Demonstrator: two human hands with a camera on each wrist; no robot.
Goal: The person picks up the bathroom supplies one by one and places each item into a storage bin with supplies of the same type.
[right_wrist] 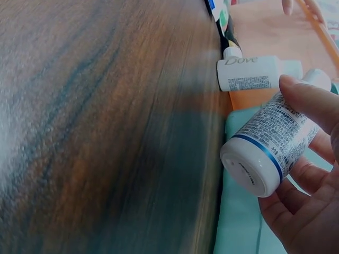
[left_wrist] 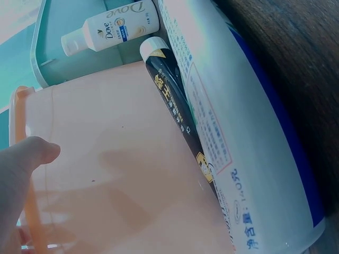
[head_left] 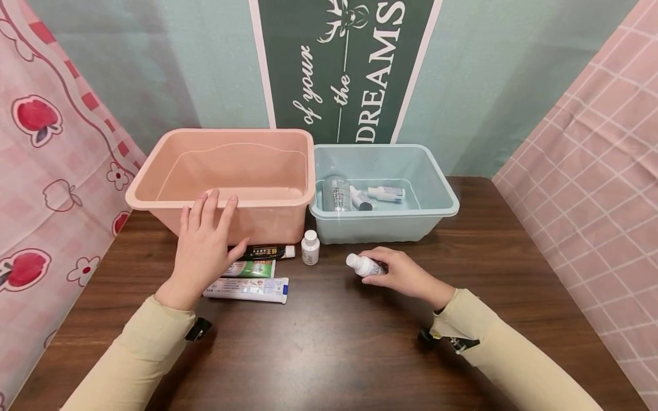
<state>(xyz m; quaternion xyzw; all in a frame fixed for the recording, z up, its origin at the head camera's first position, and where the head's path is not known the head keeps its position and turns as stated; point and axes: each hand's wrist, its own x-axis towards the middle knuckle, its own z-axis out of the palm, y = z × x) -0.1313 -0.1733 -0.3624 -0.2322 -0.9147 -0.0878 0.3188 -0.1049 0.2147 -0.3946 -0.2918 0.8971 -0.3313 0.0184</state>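
My right hand (head_left: 403,273) grips a small white bottle (head_left: 365,265), tilted above the table; its blue-ringed base (right_wrist: 251,164) shows in the right wrist view. My left hand (head_left: 203,248) rests at the front rim of the pink bin (head_left: 267,222), its fingers nearly straight and its thumb apart. Beside the bin's right front corner stands a white Dove bottle (head_left: 311,248). Below my left hand lie a black tube (head_left: 264,252), a green-and-white tube (head_left: 257,268) and a white tube (head_left: 252,289) with a blue end, partly hidden by the hand.
Right of the pink bin stands a light blue bin (head_left: 380,225). Inside it lie a clear bottle (head_left: 336,194), a small dark-capped bottle (head_left: 361,198) and a white bottle (head_left: 388,194). Cloth (head_left: 591,142) hangs around the brown table (head_left: 308,354).
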